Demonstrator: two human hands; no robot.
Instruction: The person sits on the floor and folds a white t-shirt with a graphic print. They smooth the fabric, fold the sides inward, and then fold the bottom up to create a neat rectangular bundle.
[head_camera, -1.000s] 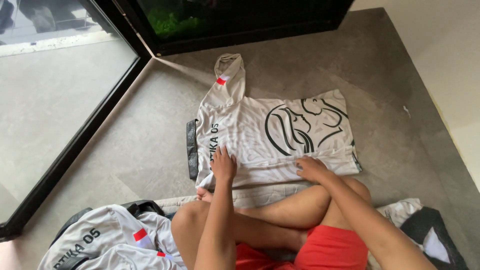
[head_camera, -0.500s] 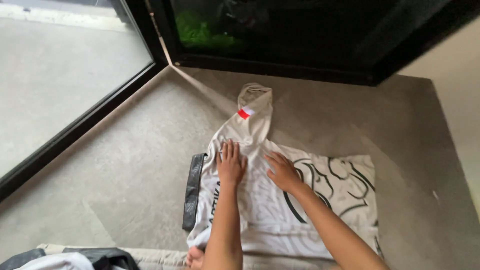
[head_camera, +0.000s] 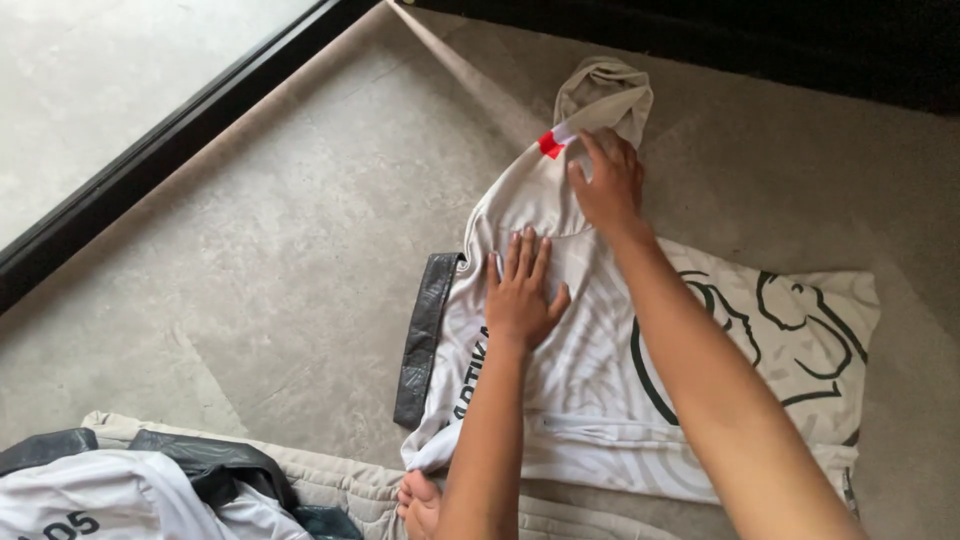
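White and pale grey fabric fills the centre of the frame: one jersey lies spread on the grey floor, its body toward the lower right and one sleeve reaching to the upper centre. A small red tag marks the base of that sleeve, a dark line drawing covers the right part of the body, and a black side panel edges the left.

Left hand: flat, fingers spread, palm pressed on the cloth just left of centre; it grips nothing. Right hand: laid on the sleeve just below the red tag, fingers slightly curled; whether it pinches the fabric or only rests on it cannot be told from this view.

Risk, as a judgement: if the sleeve is pulled while the left palm presses lightly, the smoothed body could slide or wrinkle on the floor; the loose sleeve end could also bunch rather than lie flat.

Count: one jersey spread out; one more similar garment, white with dark trim, heaped at the lower left corner; one pale mat edge along the bottom; two hands; toes of one foot at the bottom centre. A dark window frame crosses the upper left.
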